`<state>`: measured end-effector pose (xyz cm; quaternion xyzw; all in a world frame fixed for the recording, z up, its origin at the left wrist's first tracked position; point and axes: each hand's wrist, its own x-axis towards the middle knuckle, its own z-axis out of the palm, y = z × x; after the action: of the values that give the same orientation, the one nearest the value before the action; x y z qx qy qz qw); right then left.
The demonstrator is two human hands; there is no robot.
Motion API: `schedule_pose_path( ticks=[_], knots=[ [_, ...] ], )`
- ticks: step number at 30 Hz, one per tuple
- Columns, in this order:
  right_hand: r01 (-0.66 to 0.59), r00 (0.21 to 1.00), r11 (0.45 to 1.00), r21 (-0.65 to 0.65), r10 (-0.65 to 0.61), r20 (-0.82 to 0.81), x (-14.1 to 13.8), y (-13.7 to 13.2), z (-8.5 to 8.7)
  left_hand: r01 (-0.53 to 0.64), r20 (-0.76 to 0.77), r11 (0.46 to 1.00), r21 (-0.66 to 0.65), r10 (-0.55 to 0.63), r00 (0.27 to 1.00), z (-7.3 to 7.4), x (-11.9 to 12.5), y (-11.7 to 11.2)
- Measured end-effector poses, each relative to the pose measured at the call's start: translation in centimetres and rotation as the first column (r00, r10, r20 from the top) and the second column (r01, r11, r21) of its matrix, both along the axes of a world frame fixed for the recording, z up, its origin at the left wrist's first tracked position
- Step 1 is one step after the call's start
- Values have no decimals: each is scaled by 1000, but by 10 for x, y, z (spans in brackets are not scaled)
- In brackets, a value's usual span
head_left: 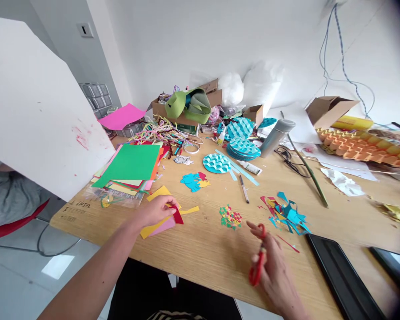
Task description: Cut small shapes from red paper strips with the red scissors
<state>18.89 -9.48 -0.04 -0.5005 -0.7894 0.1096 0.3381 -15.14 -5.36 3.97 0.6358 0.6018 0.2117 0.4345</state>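
My left hand [160, 209] pinches a small piece of red paper [178, 216] above yellow paper [160, 192] and a strip of pink paper [163, 226] on the table. In my right hand [273, 266] are scissors with red handles [257, 269], held over the table's front part; their blades are hard to make out. Between the hands lies a pile of tiny red, green and yellow paper bits [231, 217]. Blue and red paper scraps [291, 215] lie beyond my right hand. Fish-like blue cutouts [190, 182] rest farther back, touching red and yellow ones.
Coloured paper sheets [130, 164] are stacked at the left. Behind are a blue scalloped paper disc [216, 163], a pen [244, 189], a grey bottle [276, 138] and a glue tube [251, 167]. A black tablet-like device [343, 275] lies at the right front.
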Motion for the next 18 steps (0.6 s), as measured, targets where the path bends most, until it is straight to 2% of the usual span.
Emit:
schedule_pose_path(
  ticks=[2,5,7,12,18],
  knots=[
    [-214,955,977,11,207,213,-11,3,5,28,113,1000,-1,-28,993,1,7,-4],
    [-355,862,932,-69,355,363,-27,4,14,79,188,997,0,-78,979,3,12,-10],
    [-405,823,906,-122,419,384,-36,4,20,97,227,995,-6,-93,969,1,12,-12],
    [-369,850,921,-129,390,353,-47,8,27,77,360,996,-39,-58,931,-10,6,-14],
    [-292,855,951,-102,307,419,-38,18,24,10,400,998,-63,16,916,-16,-6,-13]
  ],
)
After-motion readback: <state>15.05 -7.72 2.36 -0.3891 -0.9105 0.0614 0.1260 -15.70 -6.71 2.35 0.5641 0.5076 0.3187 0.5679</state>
